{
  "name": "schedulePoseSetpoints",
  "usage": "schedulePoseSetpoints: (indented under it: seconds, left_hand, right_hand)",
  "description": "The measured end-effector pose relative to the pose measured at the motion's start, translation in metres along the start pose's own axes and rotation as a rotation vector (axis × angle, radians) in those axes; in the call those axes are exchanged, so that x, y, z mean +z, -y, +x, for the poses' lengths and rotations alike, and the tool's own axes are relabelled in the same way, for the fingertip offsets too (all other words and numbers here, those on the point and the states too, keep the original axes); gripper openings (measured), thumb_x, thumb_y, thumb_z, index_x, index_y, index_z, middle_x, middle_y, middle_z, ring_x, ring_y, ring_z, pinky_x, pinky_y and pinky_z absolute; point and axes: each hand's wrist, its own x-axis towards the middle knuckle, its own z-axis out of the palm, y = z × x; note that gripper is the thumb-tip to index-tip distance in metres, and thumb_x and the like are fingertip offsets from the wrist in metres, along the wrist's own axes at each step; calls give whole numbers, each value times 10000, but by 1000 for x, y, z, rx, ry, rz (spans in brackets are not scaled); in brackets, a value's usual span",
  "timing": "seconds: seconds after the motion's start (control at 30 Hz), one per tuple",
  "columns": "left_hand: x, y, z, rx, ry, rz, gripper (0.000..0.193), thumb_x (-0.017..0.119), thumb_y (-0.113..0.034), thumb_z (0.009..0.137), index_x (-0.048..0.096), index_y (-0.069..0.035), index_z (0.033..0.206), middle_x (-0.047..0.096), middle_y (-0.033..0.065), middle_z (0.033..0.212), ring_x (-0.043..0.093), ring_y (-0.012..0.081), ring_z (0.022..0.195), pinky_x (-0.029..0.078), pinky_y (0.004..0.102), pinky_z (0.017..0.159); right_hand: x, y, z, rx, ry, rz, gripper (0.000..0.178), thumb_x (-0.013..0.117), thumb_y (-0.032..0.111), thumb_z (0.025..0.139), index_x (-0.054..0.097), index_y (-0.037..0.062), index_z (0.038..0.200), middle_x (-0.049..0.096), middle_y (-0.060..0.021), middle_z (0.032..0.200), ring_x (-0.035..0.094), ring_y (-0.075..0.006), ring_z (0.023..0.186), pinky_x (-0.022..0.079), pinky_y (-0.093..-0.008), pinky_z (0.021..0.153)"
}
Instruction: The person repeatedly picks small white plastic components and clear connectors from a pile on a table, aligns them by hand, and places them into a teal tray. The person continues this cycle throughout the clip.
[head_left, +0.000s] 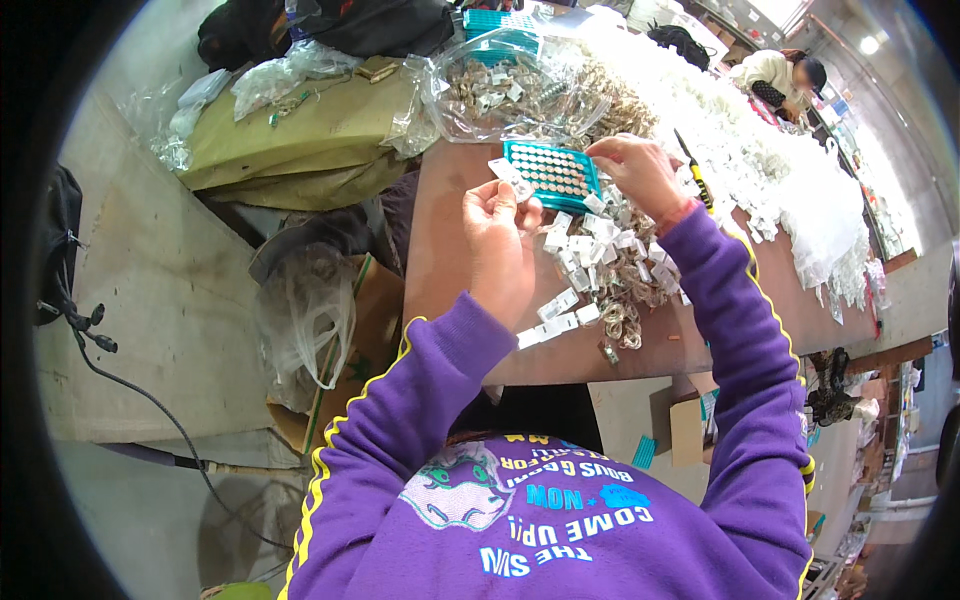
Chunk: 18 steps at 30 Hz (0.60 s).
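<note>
My left hand (500, 228) pinches a small white plastic piece (510, 176) between thumb and fingers, beside the left edge of a teal tray (512, 150). Rows of small round pale parts (553, 172) fill the tray. At the tray's right edge is my right hand (643, 172), its thumb and fingertips drawn together. Whatever sits between those fingertips is too small to make out. Just below the tray lies a loose heap of white plastic pieces (600, 235) with coiled pale wires (622, 322). Several white pieces lie in a row near the table's front edge.
The brown table (450, 190) carries a clear plastic bag (520, 95) of small parts and a large white pile (730, 130). A yellow-and-black tool (698, 182) lies right of my right hand. Another person (775, 80) sits at the far right. A plastic bag (305, 315) hangs at left.
</note>
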Motion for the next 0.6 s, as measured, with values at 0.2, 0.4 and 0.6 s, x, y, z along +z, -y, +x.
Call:
schedulePoseSetpoints:
  seconds: [0.2, 0.4, 0.6]
  left_hand:
    - [-15, 11, 22, -43, 21, 60, 119, 523, -92, 984, 474, -43, 1080, 514, 27, 868, 421, 61, 601, 351, 189, 487]
    - [-24, 16, 27, -142, 40, 40, 111, 518, -89, 983, 471, -53, 1078, 521, 12, 856, 367, 42, 548, 312, 185, 463]
    - [-27, 17, 29, -193, 88, 30, 122, 519, -130, 991, 504, -52, 1084, 599, 59, 942, 420, 35, 582, 320, 155, 454]
  right_hand:
    - [38, -43, 27, -70, 139, -127, 126, 678, 130, 785, 706, 50, 879, 672, -144, 840, 656, -313, 811, 521, -391, 750]
    - [47, -51, 23, -18, 88, 23, 116, 689, 98, 744, 688, 54, 851, 665, -132, 818, 653, -305, 795, 516, -387, 731]
    - [43, -54, 38, 0, 81, 65, 136, 674, 73, 724, 710, 61, 855, 669, -129, 788, 663, -299, 782, 525, -372, 738]
